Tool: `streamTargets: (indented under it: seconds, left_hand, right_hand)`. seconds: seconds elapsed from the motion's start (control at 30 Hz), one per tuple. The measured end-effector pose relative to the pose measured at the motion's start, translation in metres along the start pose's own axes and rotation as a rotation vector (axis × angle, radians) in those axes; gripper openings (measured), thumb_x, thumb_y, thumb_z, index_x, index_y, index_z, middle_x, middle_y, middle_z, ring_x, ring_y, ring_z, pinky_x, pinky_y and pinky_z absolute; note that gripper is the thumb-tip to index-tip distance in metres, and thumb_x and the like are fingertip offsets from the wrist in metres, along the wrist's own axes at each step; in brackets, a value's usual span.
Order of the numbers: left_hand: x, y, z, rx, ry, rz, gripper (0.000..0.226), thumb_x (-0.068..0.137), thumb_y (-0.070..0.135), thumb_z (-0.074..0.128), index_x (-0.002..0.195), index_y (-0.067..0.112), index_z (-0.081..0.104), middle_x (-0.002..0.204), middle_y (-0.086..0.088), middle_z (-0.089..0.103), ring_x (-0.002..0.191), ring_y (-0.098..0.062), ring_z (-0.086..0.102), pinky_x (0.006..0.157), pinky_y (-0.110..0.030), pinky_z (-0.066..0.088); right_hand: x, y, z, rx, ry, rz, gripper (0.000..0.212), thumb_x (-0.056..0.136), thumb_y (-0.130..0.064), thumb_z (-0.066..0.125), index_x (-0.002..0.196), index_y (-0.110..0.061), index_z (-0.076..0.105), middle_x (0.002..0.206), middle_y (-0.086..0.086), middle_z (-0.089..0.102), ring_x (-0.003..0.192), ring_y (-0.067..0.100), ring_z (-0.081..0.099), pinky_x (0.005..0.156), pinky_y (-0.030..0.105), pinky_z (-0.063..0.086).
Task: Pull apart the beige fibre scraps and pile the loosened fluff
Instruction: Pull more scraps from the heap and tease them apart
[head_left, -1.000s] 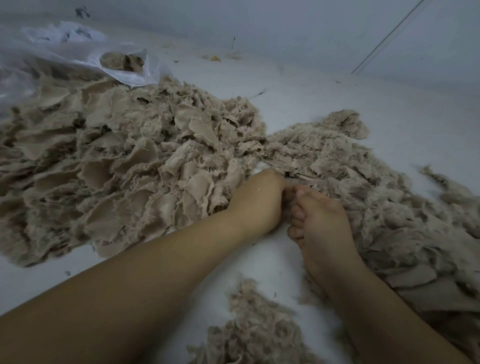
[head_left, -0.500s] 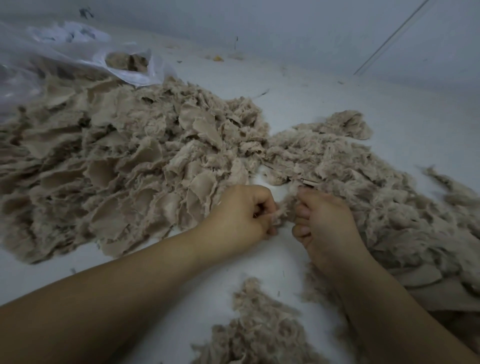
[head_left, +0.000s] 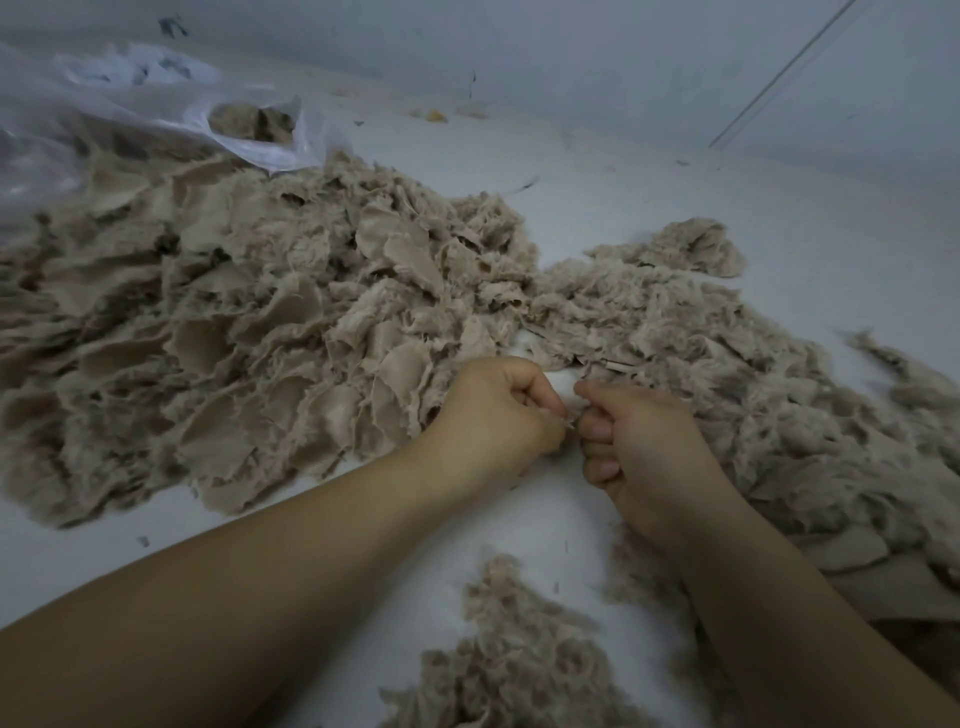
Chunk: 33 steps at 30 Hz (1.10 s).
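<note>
Head view: my left hand (head_left: 493, 415) and right hand (head_left: 639, 441), buried in the heap a second ago, now pinch one small beige fibre scrap (head_left: 566, 415) between curled fingers; loosened beige fluff pile (head_left: 519, 660) waits at six o'clock.

Scraps (head_left: 218, 332) are matt beige cloth with frayed, fuzzy edges. Right of them, fluff (head_left: 727, 364) looks soft and woolly. Behind them, a bag (head_left: 130, 119) is glossy clear plastic. The desk (head_left: 675, 197) is smooth, matt white.
</note>
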<state>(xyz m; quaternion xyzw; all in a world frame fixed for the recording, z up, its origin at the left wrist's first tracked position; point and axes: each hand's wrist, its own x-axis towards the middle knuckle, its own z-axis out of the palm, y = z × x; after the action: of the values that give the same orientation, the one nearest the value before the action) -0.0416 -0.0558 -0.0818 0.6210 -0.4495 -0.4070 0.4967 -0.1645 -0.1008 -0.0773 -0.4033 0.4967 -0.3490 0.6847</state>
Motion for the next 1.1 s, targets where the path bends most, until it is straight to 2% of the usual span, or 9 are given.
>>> streamTargets:
  seconds: [0.23, 0.33, 0.4, 0.5, 0.6, 0.7, 0.83, 1.0, 1.1]
  left_hand:
    - [-0.017, 0.003, -0.015, -0.167, 0.068, 0.084, 0.028, 0.077, -0.019, 0.054, 0.068, 0.006, 0.064, 0.044, -0.008, 0.053, 0.031, -0.014, 0.042, 0.036, -0.016, 0.034]
    - [-0.020, 0.000, -0.016, -0.225, 0.046, 0.020, 0.020, 0.082, -0.015, 0.054, 0.080, 0.002, 0.062, 0.050, -0.015, 0.057, 0.033, -0.017, 0.052, 0.035, -0.019, 0.039]
    - [-0.022, -0.003, -0.015, -0.283, 0.040, -0.001, 0.019, 0.085, -0.015, 0.052, 0.082, 0.002, 0.061, 0.052, -0.016, 0.059, 0.039, -0.020, 0.057, 0.038, -0.022, 0.044]
    - [-0.022, -0.007, -0.013, -0.357, 0.047, 0.005, 0.020, 0.086, -0.016, 0.051, 0.084, 0.001, 0.061, 0.058, -0.018, 0.061, 0.046, -0.024, 0.061, 0.042, -0.026, 0.048]
    - [-0.021, -0.008, -0.013, -0.374, 0.050, -0.016, 0.019, 0.087, -0.016, 0.051, 0.085, 0.001, 0.060, 0.061, -0.017, 0.063, 0.048, -0.025, 0.062, 0.043, -0.028, 0.050]
    - [-0.021, -0.007, -0.011, -0.305, -0.006, -0.022, 0.005, 0.089, 0.000, 0.064, 0.085, 0.002, 0.062, 0.064, -0.017, 0.061, 0.049, -0.026, 0.061, 0.042, -0.027, 0.048]
    - [-0.020, -0.008, -0.007, -0.285, -0.009, -0.001, 0.019, 0.093, 0.011, 0.063, 0.076, 0.002, 0.066, 0.057, -0.014, 0.061, 0.042, -0.023, 0.056, 0.038, -0.024, 0.045]
    - [-0.023, -0.009, -0.012, -0.416, 0.065, -0.014, 0.027, 0.097, 0.014, 0.057, 0.074, 0.002, 0.064, 0.054, -0.015, 0.057, 0.040, -0.021, 0.052, 0.038, -0.024, 0.043]
    - [-0.024, -0.012, -0.012, -0.415, 0.106, -0.006, 0.031, 0.100, 0.020, 0.053, 0.073, 0.005, 0.059, 0.050, -0.008, 0.054, 0.036, -0.019, 0.047, 0.035, -0.022, 0.036]
  right_hand:
    - [0.003, 0.002, -0.001, -0.001, 0.038, -0.050, 0.034, 0.098, -0.006, 0.050, 0.068, -0.018, 0.040, 0.046, -0.004, 0.033, 0.042, 0.010, 0.024, 0.036, 0.019, 0.020]
    - [-0.002, 0.002, 0.000, -0.030, 0.001, -0.066, 0.023, 0.099, -0.021, 0.055, 0.078, -0.010, 0.056, 0.044, -0.006, 0.038, 0.034, 0.005, 0.029, 0.035, 0.020, 0.022]
    - [-0.006, 0.002, 0.000, -0.111, -0.061, -0.103, 0.028, 0.098, -0.032, 0.058, 0.083, -0.008, 0.065, 0.040, -0.010, 0.045, 0.032, 0.002, 0.032, 0.034, 0.019, 0.024]
    - [-0.009, 0.004, -0.001, -0.200, -0.145, -0.192, 0.023, 0.093, -0.023, 0.066, 0.072, -0.012, 0.062, 0.040, -0.011, 0.049, 0.033, 0.000, 0.032, 0.033, 0.016, 0.024]
    - [-0.007, 0.007, -0.002, -0.228, -0.120, -0.222, 0.019, 0.092, -0.015, 0.066, 0.076, -0.006, 0.062, 0.048, -0.006, 0.054, 0.035, 0.002, 0.036, 0.034, 0.016, 0.026]
    - [-0.005, 0.011, -0.004, -0.229, -0.124, -0.279, 0.026, 0.096, -0.019, 0.062, 0.078, -0.001, 0.065, 0.049, -0.002, 0.051, 0.036, 0.003, 0.035, 0.035, 0.016, 0.028]
    - [-0.001, 0.014, -0.006, -0.218, -0.096, -0.299, 0.040, 0.096, -0.027, 0.062, 0.087, 0.012, 0.062, 0.062, 0.015, 0.056, 0.039, 0.006, 0.040, 0.037, 0.017, 0.030]
    - [0.001, 0.018, -0.008, -0.223, -0.110, -0.336, 0.036, 0.096, -0.030, 0.062, 0.076, -0.001, 0.067, 0.056, 0.008, 0.047, 0.039, 0.007, 0.031, 0.037, 0.018, 0.028]
    - [0.003, 0.019, -0.009, -0.211, -0.110, -0.337, 0.044, 0.096, -0.034, 0.062, 0.081, 0.008, 0.063, 0.055, 0.006, 0.039, 0.041, 0.009, 0.026, 0.037, 0.020, 0.027]
